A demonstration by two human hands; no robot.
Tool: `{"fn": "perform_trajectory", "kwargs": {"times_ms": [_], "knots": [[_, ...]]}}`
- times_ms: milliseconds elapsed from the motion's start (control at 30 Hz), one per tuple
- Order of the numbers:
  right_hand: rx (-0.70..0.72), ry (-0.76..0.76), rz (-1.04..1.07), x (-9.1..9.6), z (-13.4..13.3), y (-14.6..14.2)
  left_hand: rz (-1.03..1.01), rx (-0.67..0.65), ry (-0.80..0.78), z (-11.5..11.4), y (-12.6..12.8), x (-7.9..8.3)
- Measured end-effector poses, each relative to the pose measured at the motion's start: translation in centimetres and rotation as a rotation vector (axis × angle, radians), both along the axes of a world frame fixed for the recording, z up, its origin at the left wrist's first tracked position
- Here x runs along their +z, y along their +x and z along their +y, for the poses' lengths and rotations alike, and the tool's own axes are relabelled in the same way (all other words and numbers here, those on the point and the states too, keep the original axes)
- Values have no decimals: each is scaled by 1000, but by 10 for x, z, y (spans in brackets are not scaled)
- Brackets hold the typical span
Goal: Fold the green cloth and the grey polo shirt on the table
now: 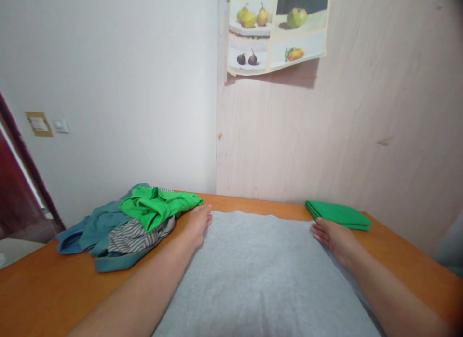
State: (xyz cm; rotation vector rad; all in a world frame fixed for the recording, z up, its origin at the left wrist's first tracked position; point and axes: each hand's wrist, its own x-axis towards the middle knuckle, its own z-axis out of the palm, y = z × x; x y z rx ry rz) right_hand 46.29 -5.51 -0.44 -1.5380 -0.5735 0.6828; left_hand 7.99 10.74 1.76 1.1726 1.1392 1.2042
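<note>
A grey cloth (260, 274) lies spread flat on the orange wooden table (43, 293). My left hand (198, 224) rests at the cloth's far left corner, fingers stretched together and flat along its edge. My right hand (331, 236) lies at the far right corner, fingers extended and pressing on the cloth's edge. Neither hand grips anything that I can see. Both forearms reach in from the near side over the cloth.
A heap of crumpled clothes (126, 226), green, striped and blue-grey, lies at the left of the table. A folded green cloth (338, 214) sits at the far right by the wall. A fruit poster (277, 33) hangs on the wall.
</note>
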Motion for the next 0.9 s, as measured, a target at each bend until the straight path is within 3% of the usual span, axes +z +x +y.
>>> {"fn": "perform_trajectory", "kwargs": {"times_ms": [100, 200, 300, 367, 433, 500, 567, 700, 900], "knots": [[57, -47, -219, 8, 9, -15, 178, -86, 186, -6, 19, 0], [208, -64, -509, 14, 25, -39, 385, -246, 372, -14, 45, -5], [342, -77, -716, 10, 41, -66, 585, -389, 509, -23, 66, -13], [403, -115, -811, 2, 47, -82, 840, -440, 606, -28, 72, -19], [436, -218, -936, -7, 49, -92, 1116, -474, 666, -31, 73, -24], [473, -402, -1126, -14, 47, -96, 1261, -509, 664, -32, 70, -26], [504, -539, -1255, -17, 45, -96, 1298, -541, 653, -31, 65, -25], [516, -581, -1292, -13, 42, -95, 1271, -557, 640, -25, 57, -24], [472, -622, -1247, -11, 30, -76, 969, -465, 568, -11, 43, -33]]}}
